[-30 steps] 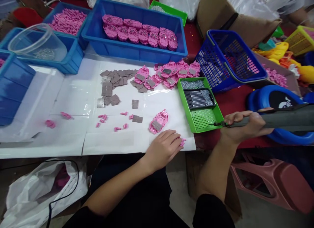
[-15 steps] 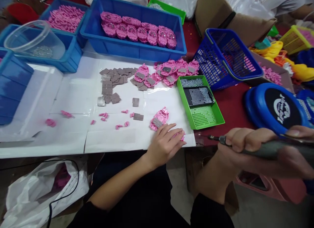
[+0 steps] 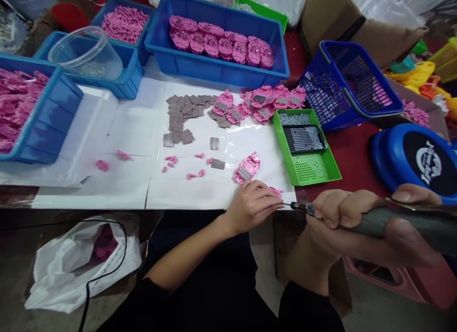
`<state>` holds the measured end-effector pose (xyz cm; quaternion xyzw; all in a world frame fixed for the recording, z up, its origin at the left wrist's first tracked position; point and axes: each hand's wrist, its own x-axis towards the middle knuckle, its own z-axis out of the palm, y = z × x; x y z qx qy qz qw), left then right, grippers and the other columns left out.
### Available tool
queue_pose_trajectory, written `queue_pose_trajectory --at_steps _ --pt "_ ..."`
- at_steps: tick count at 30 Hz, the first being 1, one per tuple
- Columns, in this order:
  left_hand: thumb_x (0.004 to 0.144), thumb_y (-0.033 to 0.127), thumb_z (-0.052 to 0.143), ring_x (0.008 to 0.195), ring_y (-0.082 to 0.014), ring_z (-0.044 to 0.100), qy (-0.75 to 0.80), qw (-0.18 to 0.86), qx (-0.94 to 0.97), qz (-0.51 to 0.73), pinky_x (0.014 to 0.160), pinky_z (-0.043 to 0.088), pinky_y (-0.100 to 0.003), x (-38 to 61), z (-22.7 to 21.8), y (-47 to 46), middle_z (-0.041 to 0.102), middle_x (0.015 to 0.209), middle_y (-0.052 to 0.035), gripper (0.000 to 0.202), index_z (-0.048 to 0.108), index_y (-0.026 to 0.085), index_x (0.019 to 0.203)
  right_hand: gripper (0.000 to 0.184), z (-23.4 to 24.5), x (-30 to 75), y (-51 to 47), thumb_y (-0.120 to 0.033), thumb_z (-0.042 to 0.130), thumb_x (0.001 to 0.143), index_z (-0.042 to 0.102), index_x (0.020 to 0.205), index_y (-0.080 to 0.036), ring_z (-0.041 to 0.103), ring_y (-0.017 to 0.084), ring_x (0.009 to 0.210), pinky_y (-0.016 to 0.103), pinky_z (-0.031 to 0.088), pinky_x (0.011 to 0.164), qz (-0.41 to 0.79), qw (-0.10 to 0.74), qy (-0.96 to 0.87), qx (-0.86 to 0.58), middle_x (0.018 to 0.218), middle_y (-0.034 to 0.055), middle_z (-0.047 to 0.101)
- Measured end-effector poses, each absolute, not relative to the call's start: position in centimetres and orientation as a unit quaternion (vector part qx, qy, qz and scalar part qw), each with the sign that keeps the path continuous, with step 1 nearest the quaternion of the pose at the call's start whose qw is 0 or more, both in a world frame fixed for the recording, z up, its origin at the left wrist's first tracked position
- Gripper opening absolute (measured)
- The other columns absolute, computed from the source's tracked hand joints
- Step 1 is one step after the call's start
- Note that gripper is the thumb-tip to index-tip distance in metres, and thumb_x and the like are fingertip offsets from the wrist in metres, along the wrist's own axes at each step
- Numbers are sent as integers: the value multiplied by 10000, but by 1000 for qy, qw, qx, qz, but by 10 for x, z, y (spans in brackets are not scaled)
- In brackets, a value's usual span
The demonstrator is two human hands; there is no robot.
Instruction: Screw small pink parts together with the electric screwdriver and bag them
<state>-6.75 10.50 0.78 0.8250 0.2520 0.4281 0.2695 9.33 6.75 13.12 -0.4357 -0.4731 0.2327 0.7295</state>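
My right hand [image 3: 360, 222] is wrapped round a grey electric screwdriver [image 3: 400, 222]; its thin bit points left and nearly touches my left fingertips. My left hand [image 3: 252, 206] lies fingers-down at the front edge of the white paper [image 3: 135, 132], covering a small pink part [image 3: 276, 191] whose edge shows. Just beyond that hand lies a single pink toy shell [image 3: 247, 167] with a grey plate in it. A green tray [image 3: 307, 148] holding screws and a black grid stands right of it.
Blue bins [image 3: 217, 70] of pink shells and small pink parts line the back and left. Grey plates [image 3: 185, 115], more pink shells [image 3: 264, 101] and loose pink bits lie on the paper. A blue basket [image 3: 352, 86] and blue round case [image 3: 417, 158] are at right.
My right hand has brought the screwdriver from over the green tray down and left, close to my left fingers. The view shifted, showing more of the left bin. My left hand stayed nearly put.
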Motion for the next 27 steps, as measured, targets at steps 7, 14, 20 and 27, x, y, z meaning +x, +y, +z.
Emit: queue_pose_trajectory --at_steps 7,14,20,27 --pt "1139 383 724 1018 -231 715 244 314 805 440 933 552 -405 -70 10 106 896 1077 -45 215 895 252 1137 211 142 75 66 -289 703 873 721 1083 -291 363 179 352 380 438 392 242 755 -471 -386 574 -60 592" --pt "1090 367 795 1127 -240 742 235 350 781 460 1035 610 -414 -68 10 110 870 1166 -88 219 840 178 1189 228 131 81 74 -269 670 835 686 1060 -301 343 160 328 322 368 366 250 752 -480 -376 575 -77 619" --pt "1136 297 684 1328 -324 732 258 261 849 380 1115 630 -482 -65 11 107 782 1375 -202 306 721 100 1367 242 111 89 94 -248 594 814 583 1054 -279 315 136 308 276 362 331 222 751 -470 -407 531 -119 562" --pt "1159 263 634 1288 -302 769 274 268 855 348 1083 644 -447 -64 14 102 808 1355 -172 289 683 101 1392 194 106 85 101 -320 681 828 537 952 -283 310 121 303 260 354 325 236 735 -460 -439 493 -116 500"
